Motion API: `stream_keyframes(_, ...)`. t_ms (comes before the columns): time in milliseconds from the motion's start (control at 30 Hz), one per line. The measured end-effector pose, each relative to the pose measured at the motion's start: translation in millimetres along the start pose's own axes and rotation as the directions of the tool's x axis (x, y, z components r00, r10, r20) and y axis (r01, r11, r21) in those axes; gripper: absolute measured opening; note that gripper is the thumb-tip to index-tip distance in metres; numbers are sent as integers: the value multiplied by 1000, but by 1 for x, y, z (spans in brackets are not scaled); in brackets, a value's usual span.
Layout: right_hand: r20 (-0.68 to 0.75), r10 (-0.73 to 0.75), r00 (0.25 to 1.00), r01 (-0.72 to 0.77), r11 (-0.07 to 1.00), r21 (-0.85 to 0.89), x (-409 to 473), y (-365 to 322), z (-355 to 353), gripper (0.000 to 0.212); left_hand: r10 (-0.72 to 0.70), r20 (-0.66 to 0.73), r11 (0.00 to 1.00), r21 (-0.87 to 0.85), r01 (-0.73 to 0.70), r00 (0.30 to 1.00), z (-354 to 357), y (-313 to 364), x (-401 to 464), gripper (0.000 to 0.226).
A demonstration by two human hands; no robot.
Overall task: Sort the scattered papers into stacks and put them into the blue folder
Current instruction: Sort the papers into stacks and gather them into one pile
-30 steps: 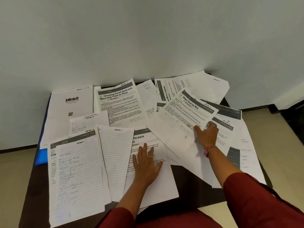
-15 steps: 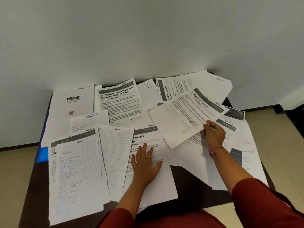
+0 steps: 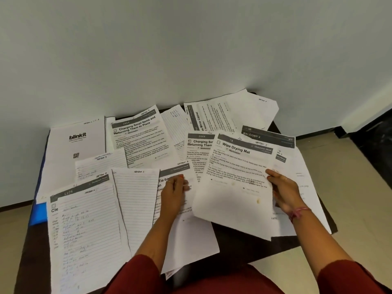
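Observation:
Several loose papers cover a dark table (image 3: 244,247). My right hand (image 3: 284,192) pinches the right edge of the "Wipe Drying Mat" sheet (image 3: 233,183), which is lifted above the other papers. My left hand (image 3: 175,193) rests on the "Tie-back" sheet (image 3: 188,236), its fingers reaching toward the lifted sheet's left edge. A blank lined sheet (image 3: 135,206) and a handwritten lined sheet (image 3: 89,234) lie at the left. The blue folder (image 3: 39,213) shows only as a corner under the papers at the left edge.
A "blinkit" sheet (image 3: 77,145) and a "Charging Small Items" sheet (image 3: 140,136) lie at the back left. A "Mirror Cabinet" page (image 3: 212,119) and a "Balcony 2" page (image 3: 267,137) lie at the back right. A pale wall stands right behind the table; tiled floor lies beside it.
My right hand has lifted the "Wipe Drying Mat" sheet and turned it toward me, uncovering another "Charging" page. My left hand slid up and right toward the lifted sheet.

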State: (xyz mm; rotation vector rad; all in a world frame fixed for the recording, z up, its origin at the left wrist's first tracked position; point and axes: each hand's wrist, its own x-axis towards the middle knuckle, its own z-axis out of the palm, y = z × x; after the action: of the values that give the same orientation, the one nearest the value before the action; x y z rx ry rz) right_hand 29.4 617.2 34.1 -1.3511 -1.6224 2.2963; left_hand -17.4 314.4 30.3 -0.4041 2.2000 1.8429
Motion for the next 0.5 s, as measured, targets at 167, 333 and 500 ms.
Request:
stream_keyframes(167, 35, -2, 999, 3, 1000, -11, -5, 10, -15, 22, -169, 224, 984, -15, 176, 960, 26, 2, 2, 27)
stream_keyframes(333, 42, -36, 998, 40, 994, -105, -9, 15, -19, 22, -162, 346, 985, 10, 170, 924, 46, 7, -4, 33)
stream_keyframes(500, 24, -85, 996, 88, 975, -204, -4, 20, -26, 22, -166, 337, 982, -33, 188, 927, 62, 15, -4, 40)
